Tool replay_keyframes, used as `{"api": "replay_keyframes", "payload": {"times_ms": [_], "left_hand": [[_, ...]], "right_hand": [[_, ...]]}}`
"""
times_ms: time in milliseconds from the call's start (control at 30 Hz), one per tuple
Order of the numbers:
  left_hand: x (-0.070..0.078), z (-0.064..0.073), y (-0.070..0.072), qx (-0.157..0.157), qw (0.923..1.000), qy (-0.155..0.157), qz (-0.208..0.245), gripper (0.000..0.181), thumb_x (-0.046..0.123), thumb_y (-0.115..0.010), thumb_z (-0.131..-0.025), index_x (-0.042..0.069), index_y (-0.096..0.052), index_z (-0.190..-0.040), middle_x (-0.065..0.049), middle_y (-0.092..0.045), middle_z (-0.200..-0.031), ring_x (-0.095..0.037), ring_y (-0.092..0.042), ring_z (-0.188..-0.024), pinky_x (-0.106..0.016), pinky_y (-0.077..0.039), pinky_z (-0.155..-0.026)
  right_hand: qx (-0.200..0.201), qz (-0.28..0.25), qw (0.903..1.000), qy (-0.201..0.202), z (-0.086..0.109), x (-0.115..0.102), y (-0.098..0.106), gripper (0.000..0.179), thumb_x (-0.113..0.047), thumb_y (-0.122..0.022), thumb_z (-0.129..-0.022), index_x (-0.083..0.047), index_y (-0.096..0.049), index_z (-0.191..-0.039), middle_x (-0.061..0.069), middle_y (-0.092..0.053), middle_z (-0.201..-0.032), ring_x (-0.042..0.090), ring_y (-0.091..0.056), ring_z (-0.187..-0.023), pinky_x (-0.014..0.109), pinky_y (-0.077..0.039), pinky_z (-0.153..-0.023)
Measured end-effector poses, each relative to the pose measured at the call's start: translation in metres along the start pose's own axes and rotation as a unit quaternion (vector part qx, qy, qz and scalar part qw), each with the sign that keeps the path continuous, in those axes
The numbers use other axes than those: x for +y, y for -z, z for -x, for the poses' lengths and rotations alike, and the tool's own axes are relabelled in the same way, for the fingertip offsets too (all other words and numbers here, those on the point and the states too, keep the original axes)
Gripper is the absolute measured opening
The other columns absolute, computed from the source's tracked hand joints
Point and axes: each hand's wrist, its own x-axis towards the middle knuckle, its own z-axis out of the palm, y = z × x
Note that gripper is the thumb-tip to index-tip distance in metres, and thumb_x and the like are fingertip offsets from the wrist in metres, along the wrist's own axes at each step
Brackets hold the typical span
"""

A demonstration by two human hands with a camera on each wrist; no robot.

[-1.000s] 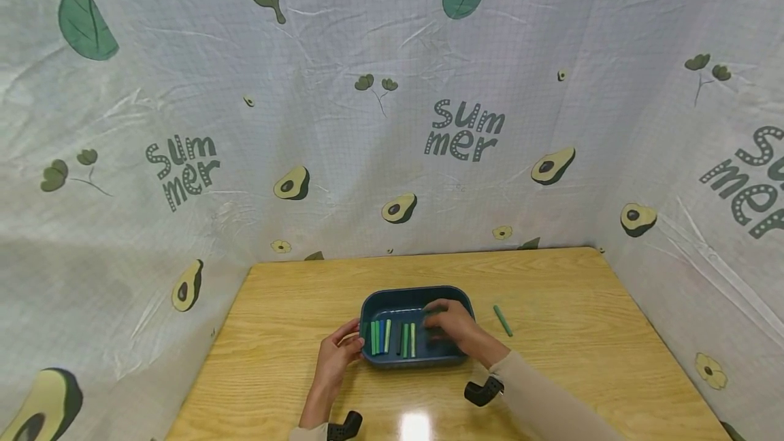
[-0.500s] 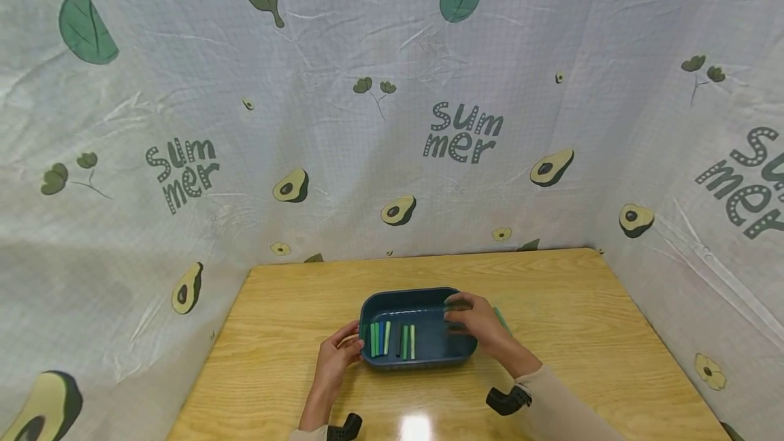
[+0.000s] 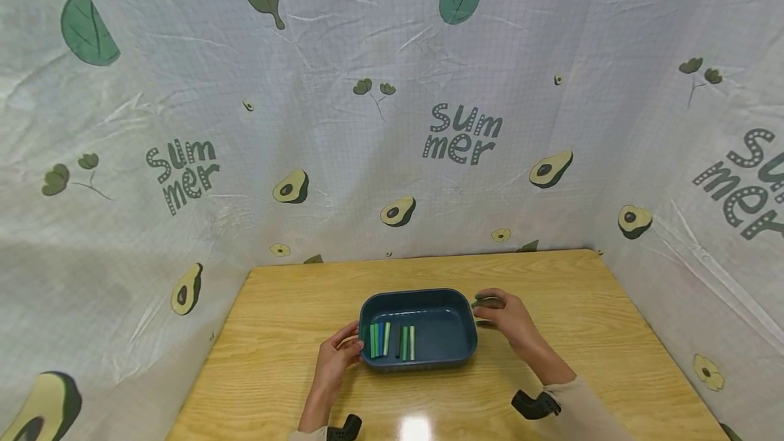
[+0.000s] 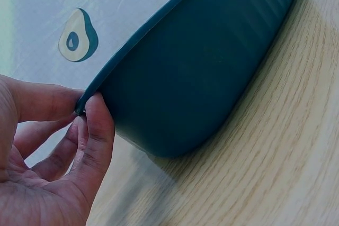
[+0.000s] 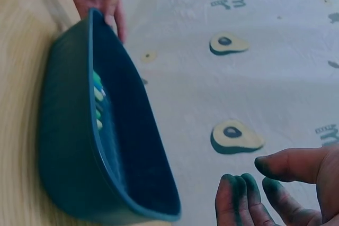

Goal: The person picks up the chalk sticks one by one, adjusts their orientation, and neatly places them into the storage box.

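Note:
My left hand (image 3: 335,358) pinches the left rim of a dark blue plastic tray (image 3: 422,363). In the left wrist view, the thumb and fingers meet across the edge of that tray (image 4: 180,78). Several chalk sticks lie in the tray's left half: green sticks (image 3: 374,341), a blue stick (image 3: 381,340), pale ones (image 3: 412,343) and a dark one (image 3: 398,343). Just outside the right end is my right hand (image 3: 513,320), over the table. Its thumb and fingers (image 5: 230,199) stand apart, with green-stained tips and nothing visible between them in the right wrist view.
The tray stands on a wooden table (image 3: 288,305). Behind it hangs a white sheet (image 3: 343,155) printed with avocados, leaves and lettering; it also rises along both sides. A black camera mount sits on each wrist.
My right hand has moved right, out of the tray and over its right rim. It now covers the spot where a green chalk stick lay on the table. The left hand has kept its grip.

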Motion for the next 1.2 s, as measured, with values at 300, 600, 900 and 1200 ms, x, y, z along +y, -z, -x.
{"api": "replay_keyframes", "payload": {"times_ms": [300,600,900,1200], "left_hand": [[-0.002,-0.002,0.000,-0.001,1.0000,0.000,0.006,0.049,-0.003,-0.060,-0.091,-0.002,-0.052,-0.139,-0.026,-0.052,-0.132,-0.013,-0.061,-0.092,-0.024,-0.055,-0.068],[-0.003,-0.003,0.000,0.004,1.0000,0.000,0.003,0.047,-0.003,-0.060,-0.091,-0.003,-0.053,-0.138,-0.025,-0.054,-0.130,-0.012,-0.061,-0.091,-0.024,-0.054,-0.068],[-0.004,-0.002,0.000,0.004,1.0000,-0.002,0.004,0.047,-0.003,-0.060,-0.091,-0.003,-0.053,-0.138,-0.026,-0.054,-0.129,-0.010,-0.061,-0.089,-0.025,-0.055,-0.068],[-0.004,-0.004,0.001,0.000,1.0000,-0.003,0.003,0.048,-0.002,-0.060,-0.091,-0.003,-0.052,-0.139,-0.025,-0.054,-0.130,-0.010,-0.061,-0.090,-0.026,-0.055,-0.070]], "right_hand": [[0.016,0.014,0.9997,0.011,0.004,0.003,0.024,0.048,-0.012,-0.063,-0.095,0.005,-0.045,-0.136,0.020,-0.062,-0.123,0.012,-0.066,-0.095,0.040,-0.056,-0.090],[0.064,0.039,0.9972,0.009,0.004,0.012,0.033,0.042,-0.010,-0.061,-0.096,0.001,-0.049,-0.134,0.026,-0.060,-0.126,0.023,-0.067,-0.104,0.045,-0.054,-0.094],[0.116,0.051,0.9919,0.007,-0.002,0.028,0.037,0.042,-0.010,-0.062,-0.095,0.000,-0.050,-0.134,0.023,-0.064,-0.122,0.021,-0.068,-0.102,0.042,-0.054,-0.093],[0.162,0.065,0.9846,0.006,-0.005,0.044,0.038,0.043,-0.012,-0.062,-0.095,0.000,-0.050,-0.134,0.023,-0.065,-0.123,0.016,-0.070,-0.093,0.040,-0.056,-0.089]]}}
